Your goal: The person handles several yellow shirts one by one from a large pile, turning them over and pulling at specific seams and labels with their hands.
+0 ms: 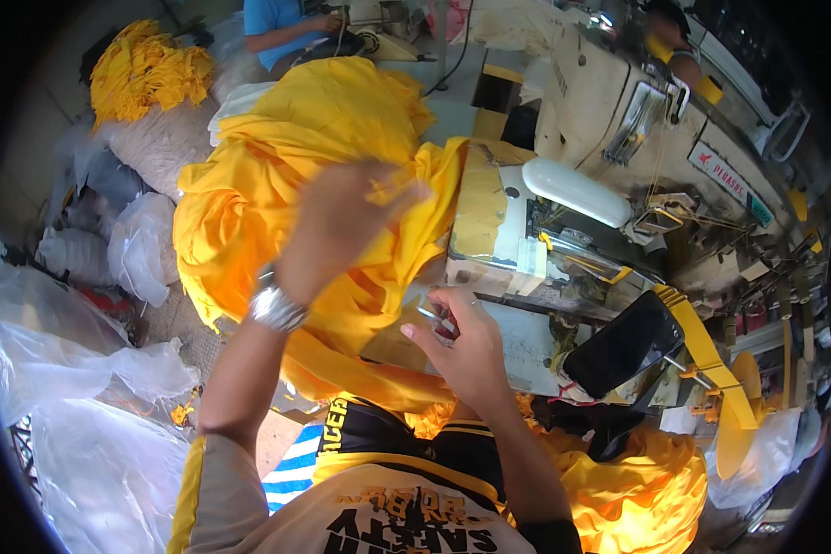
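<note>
In front of the person, left of a sewing machine (609,83), a large heap of yellow cloth (295,120) lies bunched, its lower folds reaching toward the lap. Left hand (346,222): over the heap in this view, wristwatch (278,308) on its wrist, fingers blurred and pointing rightward; cannot tell whether they grip cloth. Right hand (471,342): near the machine's front left corner, fingers curled around a small metal tool (426,312), kind unclear. On the machine, a white rounded pad (577,192); nearer the person, a dark phone (623,343), set aslant, beside a yellow strip (706,343). Left side: clear plastic sheeting (102,471); farther back, a yellow bundle (148,74) atop a pale sack (166,143). Lower right: a second pile of yellow cloth (637,489), near the person's side. Far end: another person in a blue shirt (277,28), partly cut off by the view's edge
</note>
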